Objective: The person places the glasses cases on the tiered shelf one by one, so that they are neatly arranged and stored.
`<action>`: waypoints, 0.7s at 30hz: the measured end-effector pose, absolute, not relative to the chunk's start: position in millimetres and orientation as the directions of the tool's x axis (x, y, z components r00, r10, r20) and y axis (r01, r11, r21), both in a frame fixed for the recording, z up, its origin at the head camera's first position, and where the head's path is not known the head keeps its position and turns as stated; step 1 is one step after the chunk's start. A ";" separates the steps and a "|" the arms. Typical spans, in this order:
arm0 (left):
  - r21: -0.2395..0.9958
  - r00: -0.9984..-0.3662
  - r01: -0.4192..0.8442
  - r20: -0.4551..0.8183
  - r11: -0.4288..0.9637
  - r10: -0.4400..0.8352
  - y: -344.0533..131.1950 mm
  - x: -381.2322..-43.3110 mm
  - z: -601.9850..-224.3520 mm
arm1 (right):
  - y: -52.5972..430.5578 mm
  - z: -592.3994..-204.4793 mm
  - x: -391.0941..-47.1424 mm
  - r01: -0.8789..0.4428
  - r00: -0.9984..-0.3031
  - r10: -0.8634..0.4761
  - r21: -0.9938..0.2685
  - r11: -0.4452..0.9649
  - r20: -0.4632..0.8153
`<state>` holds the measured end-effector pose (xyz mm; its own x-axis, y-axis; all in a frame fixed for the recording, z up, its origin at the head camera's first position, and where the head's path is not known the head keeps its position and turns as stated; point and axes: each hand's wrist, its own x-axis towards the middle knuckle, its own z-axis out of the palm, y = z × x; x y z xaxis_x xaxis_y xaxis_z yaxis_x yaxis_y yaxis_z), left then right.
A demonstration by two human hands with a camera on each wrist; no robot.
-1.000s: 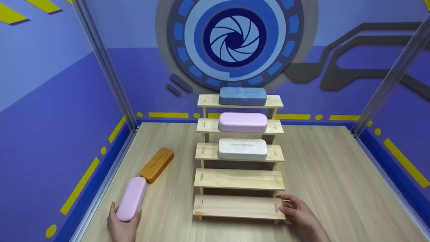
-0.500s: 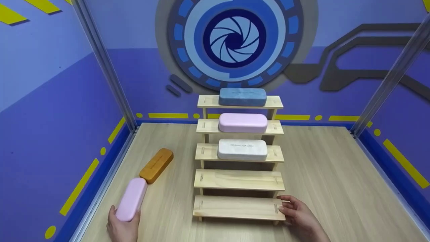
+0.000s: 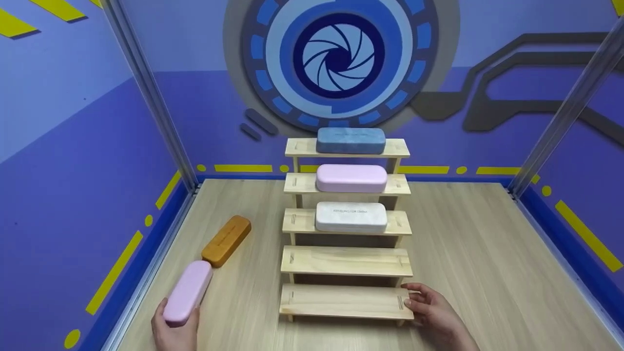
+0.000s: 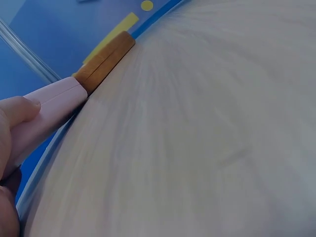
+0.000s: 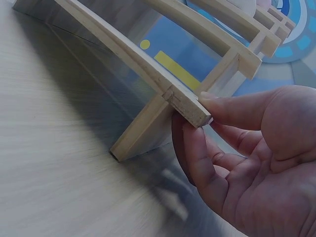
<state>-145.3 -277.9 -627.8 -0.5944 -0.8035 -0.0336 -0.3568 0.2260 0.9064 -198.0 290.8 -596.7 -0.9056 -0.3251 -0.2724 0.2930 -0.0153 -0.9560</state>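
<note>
My left hand grips the near end of a pink glasses case, thumb on one side and fingers on the other. In the left wrist view the thumb lies along the case's side. Just beyond its far end lies a brown glasses case, flat on the table. With thumb and fingers, my right hand pinches the right end of the lowest board of a wooden stepped rack. The right wrist view shows the thumb on top of the board end and fingers curled beneath.
On the rack's upper steps sit a blue glasses case, another pink case and a white case, one per step. Two lower boards are bare. Blue-purple walls with metal posts enclose the wooden table.
The left hand and its pink case have shifted slightly toward the person and left, and the case's near end shows more of its underside. The right hand stays on the board.
</note>
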 end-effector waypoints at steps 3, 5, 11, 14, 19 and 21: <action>0.904 -0.584 -0.368 -0.045 0.215 -0.810 -276.7 -146.1 -626.8 | 290.3 -596.2 -198.2 0.295 -0.906 -0.320 -0.955 -0.009 -0.277; 0.907 -0.581 -0.364 -0.042 0.213 -0.813 -275.4 -146.1 -625.6 | 290.0 -595.7 -198.2 0.296 -0.907 -0.316 -0.955 -0.004 -0.279; 0.937 -0.573 -0.283 0.004 0.203 -0.820 -272.4 -142.5 -620.9 | 290.0 -595.7 -198.0 0.289 -0.908 -0.313 -0.957 0.015 -0.279; 0.950 -0.578 -0.254 0.001 0.182 -0.816 -270.6 -141.1 -617.0 | 290.2 -596.1 -198.4 0.294 -0.907 -0.313 -0.956 0.012 -0.283; 0.968 -0.592 -0.213 -0.019 0.134 -0.806 -267.9 -140.5 -605.8 | 290.7 -596.4 -198.5 0.305 -0.904 -0.316 -0.952 -0.005 -0.288; 0.971 -0.604 -0.199 -0.018 0.129 -0.797 -266.6 -140.8 -598.7 | 290.5 -596.3 -198.4 0.309 -0.903 -0.315 -0.951 -0.005 -0.292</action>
<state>-140.8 -266.6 -598.7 -0.6037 -0.7970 -0.0183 -0.1995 0.1288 0.9714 -198.4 290.5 -596.3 -0.9032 -0.3146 -0.2919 0.3090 -0.0046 -0.9511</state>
